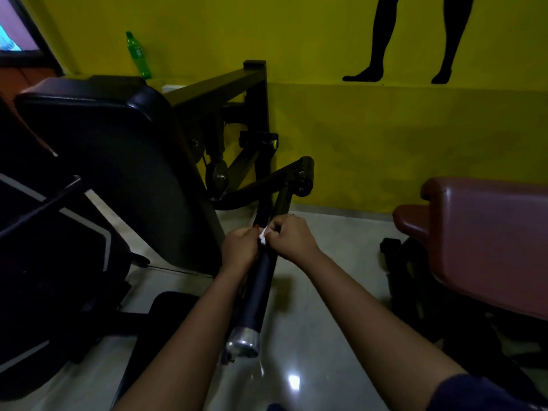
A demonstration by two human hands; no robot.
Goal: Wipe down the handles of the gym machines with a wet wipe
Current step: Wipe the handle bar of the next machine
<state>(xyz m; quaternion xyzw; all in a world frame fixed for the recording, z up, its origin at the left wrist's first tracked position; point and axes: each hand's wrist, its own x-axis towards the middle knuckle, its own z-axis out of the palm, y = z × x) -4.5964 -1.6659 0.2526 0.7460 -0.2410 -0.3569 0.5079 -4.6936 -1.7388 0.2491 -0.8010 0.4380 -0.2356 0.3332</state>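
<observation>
head view looking down at a gym machine by a yellow wall (355, 129). open room: pale glossy floor (320, 307) runs from near centre to the wall, free on the right of the handle up to a maroon padded bench (489, 238) at the right edge. left side is tight: a big black seat pad (118, 161) stands just left of the handle, w/ the black machine frame (255, 114) behind it against the wall. more dark equipment fills the near left.

hard to see: the wet wipe (263, 234) shows only as a small white scrap between the two hands; most of it is covered by fingers. room is dim, so the parts under the bench and the near-left gear blur into black. a screen (14, 31) is cut off at the top left corner; a leg-shaped wall decal (382, 40) is cut off at the top. a green bottle (138, 54) stands far left by the wall.

the handle (258, 292) is a long black grip in centre frame. its long axis runs near to far, leaning a bit right at the far end, w/ a chrome end cap (243, 342) pointing toward the viewer.

left hand (238, 249) is curled round the handle's far end from the left side. right hand (289, 237) comes from the right, fingers bent, pinching the wipe against the handle. both hands touch at the wipe.
</observation>
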